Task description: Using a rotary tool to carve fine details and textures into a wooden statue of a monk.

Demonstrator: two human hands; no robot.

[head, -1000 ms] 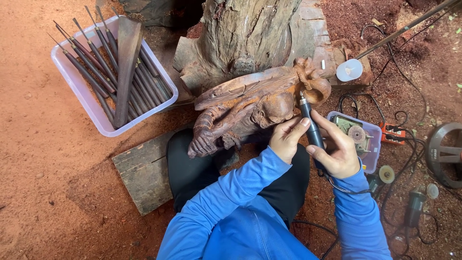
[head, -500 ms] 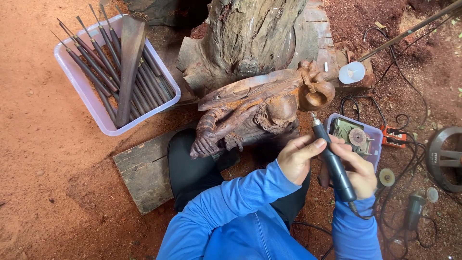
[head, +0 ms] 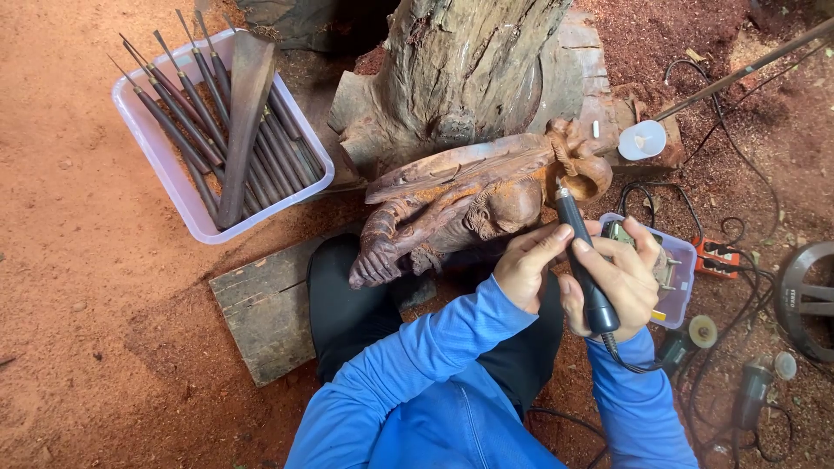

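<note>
right hand [head: 621, 278] gripping rotary tool [head: 580, 260] (tip at carving [head: 469, 204])

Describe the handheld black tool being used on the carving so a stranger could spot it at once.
Start at the big tree stump at top centre; the reddish-brown wood carving lies at its foot. At the carving's right end, the slim black rotary tool points up to the wood, gripped by the right hand with the left hand steadying it. Unlike the bulkier power tools lying on the ground, it is pen-shaped with a trailing cord.
</note>
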